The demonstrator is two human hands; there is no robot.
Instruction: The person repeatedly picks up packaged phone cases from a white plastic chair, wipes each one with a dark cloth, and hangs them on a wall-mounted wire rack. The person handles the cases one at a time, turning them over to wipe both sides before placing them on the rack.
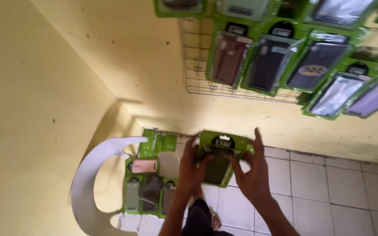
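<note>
Head view, lower centre of the frame: a flat green card-and-clear-plastic package holding a dark phone case (221, 159) is held between both hands above the pale tiled floor (329, 183). The left hand (192, 170) curls closed on the package's left edge, thumb across its front. The right hand (252, 172) supports the right edge with fingers spread, index raised. The package is judged light, thin and somewhat flexible, its plastic face slick; the stiffer card edges offer the best hold. At lower left, similar green packages (147, 185) lie on a white plastic chair (90, 175); more hang on a wire wall rack (197, 74) at upper right.
</note>
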